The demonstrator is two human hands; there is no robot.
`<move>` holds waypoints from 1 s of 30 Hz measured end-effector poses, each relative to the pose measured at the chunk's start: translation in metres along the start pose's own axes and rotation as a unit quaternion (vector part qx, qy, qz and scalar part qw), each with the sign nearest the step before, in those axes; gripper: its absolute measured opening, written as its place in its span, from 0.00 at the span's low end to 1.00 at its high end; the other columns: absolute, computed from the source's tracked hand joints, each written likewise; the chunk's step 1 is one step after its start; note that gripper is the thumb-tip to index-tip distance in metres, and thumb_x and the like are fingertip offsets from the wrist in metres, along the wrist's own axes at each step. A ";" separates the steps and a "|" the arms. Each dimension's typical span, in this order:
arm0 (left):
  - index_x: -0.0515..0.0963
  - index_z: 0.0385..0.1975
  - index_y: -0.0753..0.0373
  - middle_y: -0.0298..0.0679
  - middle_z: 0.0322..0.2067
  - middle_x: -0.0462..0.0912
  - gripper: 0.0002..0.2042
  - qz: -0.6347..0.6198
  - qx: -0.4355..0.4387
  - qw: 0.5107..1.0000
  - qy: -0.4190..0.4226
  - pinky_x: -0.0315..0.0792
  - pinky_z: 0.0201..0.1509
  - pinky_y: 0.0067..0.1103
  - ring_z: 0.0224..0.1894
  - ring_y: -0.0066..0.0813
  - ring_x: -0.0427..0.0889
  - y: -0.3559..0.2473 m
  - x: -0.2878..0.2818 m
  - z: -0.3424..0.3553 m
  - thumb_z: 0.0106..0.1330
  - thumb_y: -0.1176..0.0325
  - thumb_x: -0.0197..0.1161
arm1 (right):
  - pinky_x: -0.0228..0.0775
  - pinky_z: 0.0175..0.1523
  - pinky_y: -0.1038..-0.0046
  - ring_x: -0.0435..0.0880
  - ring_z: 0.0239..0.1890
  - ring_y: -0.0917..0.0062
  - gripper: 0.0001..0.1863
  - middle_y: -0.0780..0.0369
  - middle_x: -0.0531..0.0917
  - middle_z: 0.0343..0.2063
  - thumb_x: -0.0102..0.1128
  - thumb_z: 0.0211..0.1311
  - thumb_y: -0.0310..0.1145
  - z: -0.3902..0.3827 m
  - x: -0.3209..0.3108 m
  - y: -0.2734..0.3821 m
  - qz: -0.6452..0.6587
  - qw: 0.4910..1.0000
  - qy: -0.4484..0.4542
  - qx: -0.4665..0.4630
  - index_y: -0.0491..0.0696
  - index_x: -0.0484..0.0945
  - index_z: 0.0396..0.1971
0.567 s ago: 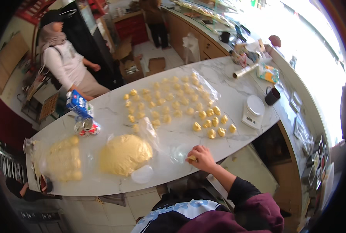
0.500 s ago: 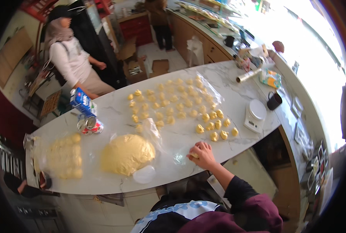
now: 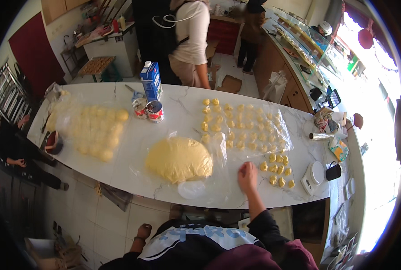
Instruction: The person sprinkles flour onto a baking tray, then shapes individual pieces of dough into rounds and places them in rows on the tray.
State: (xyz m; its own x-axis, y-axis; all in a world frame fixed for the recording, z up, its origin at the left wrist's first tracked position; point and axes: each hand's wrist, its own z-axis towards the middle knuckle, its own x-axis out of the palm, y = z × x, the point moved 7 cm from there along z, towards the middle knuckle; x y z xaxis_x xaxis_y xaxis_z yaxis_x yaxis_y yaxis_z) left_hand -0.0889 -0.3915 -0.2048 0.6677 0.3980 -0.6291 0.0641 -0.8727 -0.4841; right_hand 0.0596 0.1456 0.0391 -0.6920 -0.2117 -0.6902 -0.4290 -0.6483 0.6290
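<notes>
My right hand (image 3: 247, 176) rests on the marble worktop (image 3: 173, 121) with fingers curled, whatever is under them hidden, left of several small dough pieces (image 3: 280, 169). More pieces (image 3: 239, 126) lie beneath plastic sheeting behind it. A large yellow dough mound (image 3: 179, 157) sits to its left, with a translucent white round item (image 3: 191, 189) at the mound's near edge. My left hand (image 3: 144, 231) is low, off the worktop near my body, fingers curled, contents unclear. A white scale (image 3: 313, 177) stands at the right.
Plastic-covered dough balls (image 3: 99, 132) lie left, near cans (image 3: 155, 112), a blue carton (image 3: 152, 81) and a dark pot (image 3: 54, 143). A black mug (image 3: 333, 171) stands right. One person (image 3: 189, 45) is across the worktop, another (image 3: 18, 153) left, another (image 3: 250, 40) at the back.
My view has swung, showing more of the left side and my left hand. The person across has walked to their left, rightward past the carton. My right hand stays on the worktop, fingers curled.
</notes>
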 end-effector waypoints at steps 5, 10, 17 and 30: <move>0.80 0.34 0.64 0.50 0.33 0.83 0.14 0.016 0.039 0.999 0.007 0.76 0.45 0.31 0.40 0.46 0.82 0.000 -0.007 0.003 0.57 0.58 0.60 | 0.68 0.37 0.66 0.75 0.29 0.63 0.11 0.58 0.75 0.24 0.60 0.46 0.23 -0.070 0.002 0.011 0.152 0.985 0.087 -0.007 0.47 0.67 0.27; 0.80 0.34 0.63 0.51 0.32 0.83 0.16 -0.024 -0.067 0.997 0.032 0.76 0.44 0.31 0.38 0.46 0.83 0.060 0.013 0.006 0.54 0.57 0.61 | 0.65 0.36 0.63 0.71 0.29 0.59 0.08 0.56 0.71 0.24 0.57 0.46 0.21 -0.004 -0.023 -0.010 -0.037 0.999 -0.033 -0.004 0.45 0.67 0.26; 0.82 0.34 0.61 0.51 0.35 0.83 0.16 0.030 0.030 0.999 0.028 0.75 0.46 0.33 0.41 0.45 0.82 0.054 0.030 0.028 0.54 0.55 0.62 | 0.68 0.37 0.66 0.76 0.32 0.62 0.11 0.58 0.76 0.28 0.57 0.47 0.22 -0.068 0.001 0.011 0.141 0.985 0.096 0.003 0.47 0.64 0.27; 0.82 0.31 0.62 0.48 0.29 0.84 0.14 -0.001 0.043 0.998 0.040 0.78 0.38 0.28 0.31 0.40 0.85 0.055 0.030 0.026 0.55 0.57 0.60 | 0.67 0.35 0.66 0.74 0.30 0.62 0.14 0.59 0.73 0.24 0.59 0.41 0.18 -0.065 -0.008 0.005 0.135 0.988 0.077 -0.020 0.47 0.65 0.25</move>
State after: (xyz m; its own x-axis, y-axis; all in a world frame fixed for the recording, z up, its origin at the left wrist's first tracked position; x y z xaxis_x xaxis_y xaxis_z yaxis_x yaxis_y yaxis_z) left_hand -0.0849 -0.4201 -0.2658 0.7253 0.3723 -0.5791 0.0040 -0.8434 -0.5372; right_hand 0.1011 0.0967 0.0246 -0.6801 -0.4873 -0.5477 -0.2165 -0.5803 0.7851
